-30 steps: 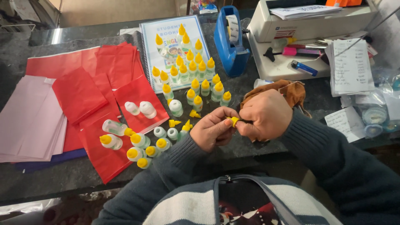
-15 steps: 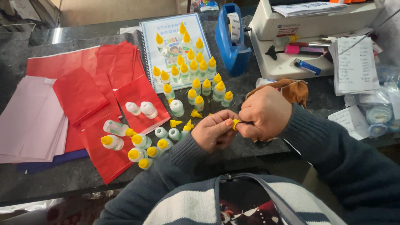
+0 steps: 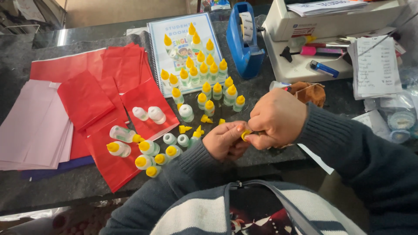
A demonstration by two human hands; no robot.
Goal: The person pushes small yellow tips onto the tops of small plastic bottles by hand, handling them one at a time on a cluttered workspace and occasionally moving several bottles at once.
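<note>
My left hand (image 3: 226,140) and my right hand (image 3: 275,118) meet at the counter's near edge, both pinching one small yellow cap (image 3: 245,135) between their fingertips. Whether a bottle is under the cap is hidden by my fingers. Just left of my hands lie loose yellow caps (image 3: 184,129) and uncapped white bottles (image 3: 183,140). Further back, several upright small bottles with yellow caps (image 3: 204,69) stand on and in front of a spiral booklet (image 3: 183,43). More capped bottles (image 3: 143,150) lie on their sides on red paper (image 3: 109,87).
A stack of pale pink sheets (image 3: 32,126) lies at the left. A blue tape dispenser (image 3: 244,41) stands behind the bottles. A white machine (image 3: 322,26) with pens, a brown cloth (image 3: 309,91) and paper slips (image 3: 374,65) fill the right.
My hands stay joined on the yellow cap with only small finger shifts. The camera view has drifted slightly; the bottles and papers have not moved.
</note>
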